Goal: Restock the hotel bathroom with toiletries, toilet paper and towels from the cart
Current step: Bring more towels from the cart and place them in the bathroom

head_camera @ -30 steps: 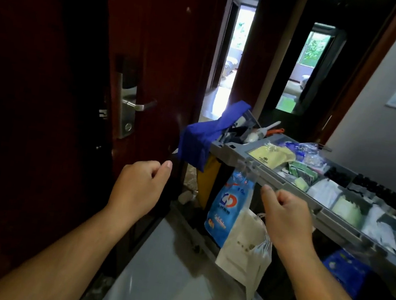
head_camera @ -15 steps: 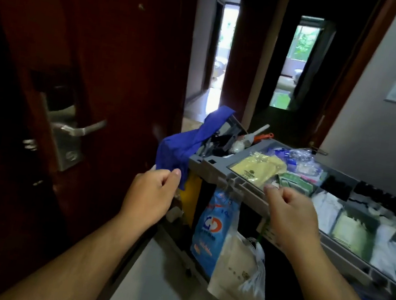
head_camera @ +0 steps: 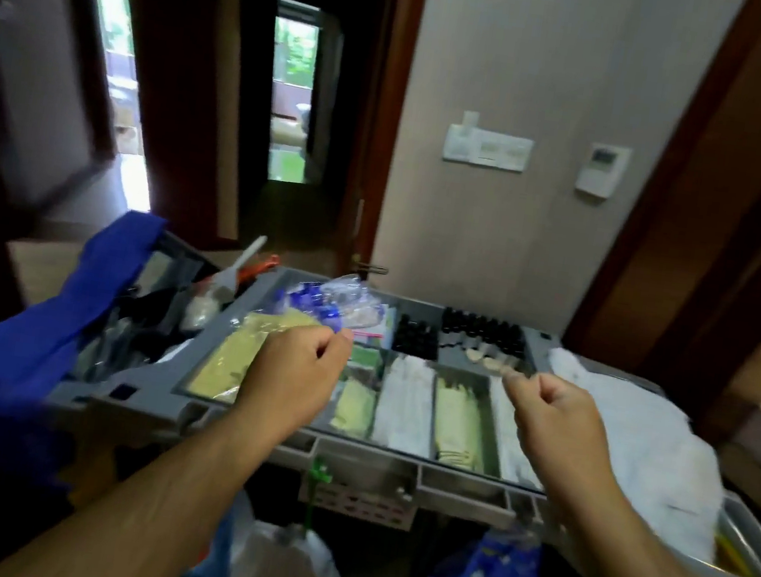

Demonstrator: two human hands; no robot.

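Gray cart tray (head_camera: 151, 396) under two curled hands (head_camera: 297, 374) (head_camera: 559, 423).

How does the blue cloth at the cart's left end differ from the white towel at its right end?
The dark blue fabric cloth hangs over the left end of the grey plastic cart, draping down its side; the fluffy white towel lies bunched on top at the right end. The blue cloth looks thin and smooth, the white towel thicker. Both are loose, unfolded fabric.
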